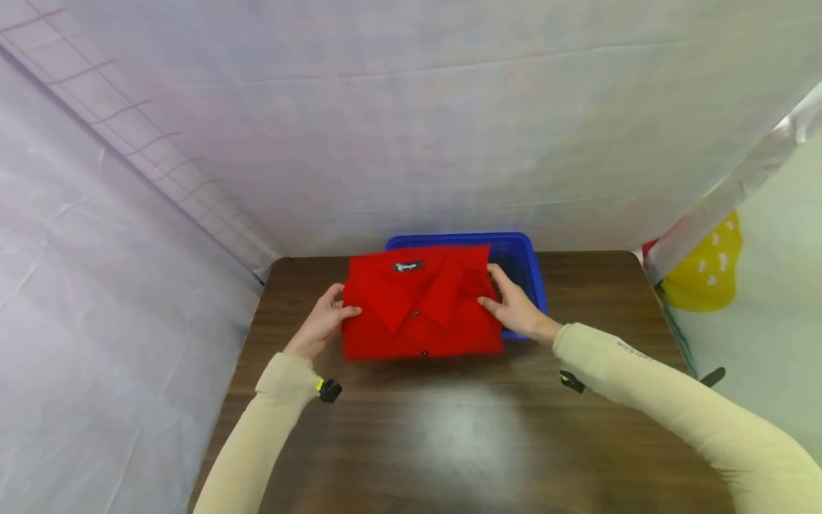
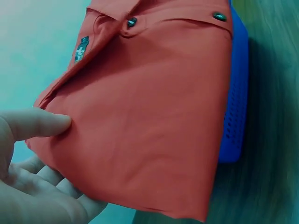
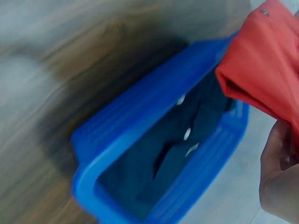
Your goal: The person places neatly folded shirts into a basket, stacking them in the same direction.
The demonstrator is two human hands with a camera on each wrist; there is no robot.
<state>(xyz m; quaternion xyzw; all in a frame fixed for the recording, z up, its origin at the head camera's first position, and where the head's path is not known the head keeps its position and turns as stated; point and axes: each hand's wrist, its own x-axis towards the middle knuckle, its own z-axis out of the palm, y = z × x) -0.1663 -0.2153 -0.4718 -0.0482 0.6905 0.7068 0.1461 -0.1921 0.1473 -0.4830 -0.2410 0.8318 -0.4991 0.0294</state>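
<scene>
A folded red shirt with a collar, dark buttons and a black neck label is held up flat between both hands. My left hand pinches its left edge, thumb on top and fingers beneath, as the left wrist view shows close up. The right hand grips the opposite edge near the collar. Behind and below the shirt stands a blue plastic basket, partly hidden by it in the head view. Inside the basket lies a dark garment with pale buttons, seen in the right wrist view.
The basket stands at the back of a brown wooden table, near a pale hanging sheet. Another sheet closes off the left side. A yellow patterned object is beyond the table's right edge.
</scene>
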